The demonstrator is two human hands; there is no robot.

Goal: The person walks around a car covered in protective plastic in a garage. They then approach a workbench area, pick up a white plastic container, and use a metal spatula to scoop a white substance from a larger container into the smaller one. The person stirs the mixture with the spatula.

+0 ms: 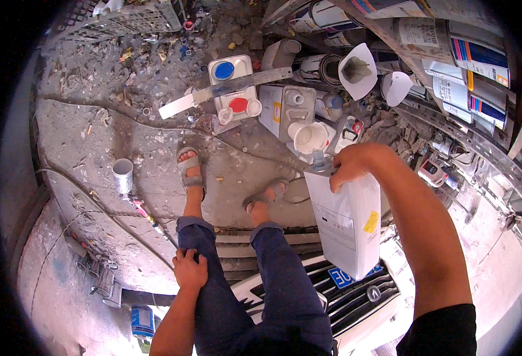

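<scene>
- White can (344,222), 4 o'clock: top near a white cup (297,137), 2 o'clock.
- Right hand (356,165), 3 o'clock: grips the can's top, presumably letting weight hang.
- Left hand (190,270), 7 o'clock: loosely curled, seemingly braced on the trouser leg (218,291).

A car-paint workshop is suggested by tins (479,64) crowded on a metal rack (486,144), a car (356,305) and a stained, littered floor (83,133).
</scene>
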